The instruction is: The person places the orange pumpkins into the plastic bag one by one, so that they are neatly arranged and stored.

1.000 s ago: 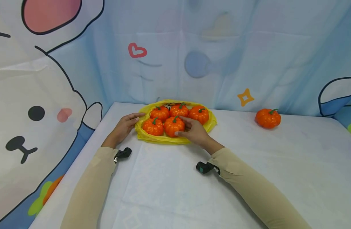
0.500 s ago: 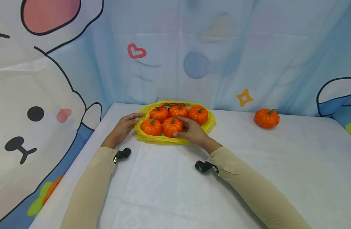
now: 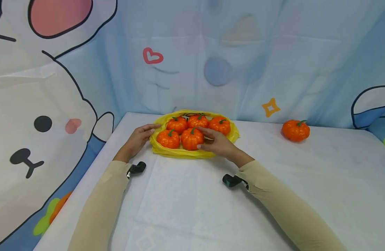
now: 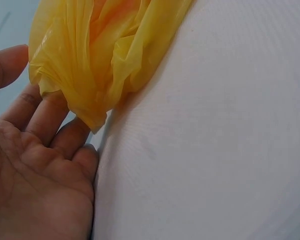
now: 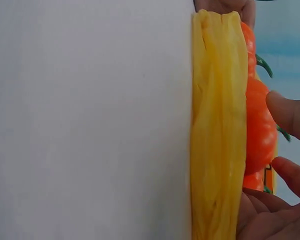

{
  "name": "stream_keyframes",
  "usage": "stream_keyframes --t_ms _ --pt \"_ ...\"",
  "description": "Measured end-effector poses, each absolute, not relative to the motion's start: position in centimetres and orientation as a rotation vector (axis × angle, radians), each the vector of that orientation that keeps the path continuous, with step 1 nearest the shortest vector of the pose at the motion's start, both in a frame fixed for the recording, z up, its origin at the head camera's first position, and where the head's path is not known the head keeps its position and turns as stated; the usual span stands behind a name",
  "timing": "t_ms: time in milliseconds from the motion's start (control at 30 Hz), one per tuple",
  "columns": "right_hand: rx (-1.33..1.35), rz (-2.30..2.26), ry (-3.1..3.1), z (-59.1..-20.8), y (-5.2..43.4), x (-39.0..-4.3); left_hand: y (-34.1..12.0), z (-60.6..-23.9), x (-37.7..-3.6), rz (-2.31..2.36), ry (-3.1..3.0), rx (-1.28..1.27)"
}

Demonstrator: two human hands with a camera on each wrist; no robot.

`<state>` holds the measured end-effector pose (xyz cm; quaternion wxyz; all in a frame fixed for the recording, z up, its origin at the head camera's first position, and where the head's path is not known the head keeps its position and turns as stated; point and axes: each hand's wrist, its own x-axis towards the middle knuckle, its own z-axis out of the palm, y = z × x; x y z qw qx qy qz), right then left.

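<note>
Several small orange pumpkins with green stems sit in a yellow plastic bag [image 3: 179, 153], its sides rolled down low. My left hand [image 3: 138, 139] is at the bag's left side; in the left wrist view its fingers [image 4: 47, 117] lie behind the crumpled yellow plastic, relaxed, thumb apart. My right hand [image 3: 218, 143] is beside the front right pumpkin [image 3: 191, 139], thumb and fingers spread. From the right wrist, the thumb [image 5: 290, 115] shows close to that pumpkin [image 5: 260, 127], and the lower fingers are partly hidden behind the bag's edge.
Another orange pumpkin [image 3: 295, 130] stands alone on the white-covered table [image 3: 192, 205], toward the back right. A printed blue curtain [image 3: 186, 80] hangs behind the table, with a cartoon animal on the left.
My right hand has moved a little to the right, its thumb and fingers drawing off the front right pumpkin. The left hand stays by the bag, and the pumpkins keep their places.
</note>
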<state>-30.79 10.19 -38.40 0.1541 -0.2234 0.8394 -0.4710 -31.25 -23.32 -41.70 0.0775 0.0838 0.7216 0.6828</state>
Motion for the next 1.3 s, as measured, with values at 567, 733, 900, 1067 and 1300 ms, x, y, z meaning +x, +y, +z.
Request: stream_keyframes --t_ms 567,733,900,1067,1300 --pt "-0.525 -1.789 2.756 -34.2 21.4 -29.0 -23.0 -41.9 -31.8 2.046 2.138 0.25" --pt "-0.166 -2.072 2.964 -34.0 26.2 -30.2 -23.5 -41.7 -31.7 2.031 2.15 0.254" --pt "0.346 -2.267 3.005 -34.6 29.7 -31.5 -23.9 -41.8 -31.7 2.028 2.159 0.249" --pt "0.797 -2.333 2.9 -35.8 32.0 -32.3 -24.0 -41.7 -31.4 2.027 2.16 0.239" --pt "0.815 -2.07 2.57 -37.5 34.2 -33.3 -24.0 -41.8 -31.5 2.028 2.174 0.246"
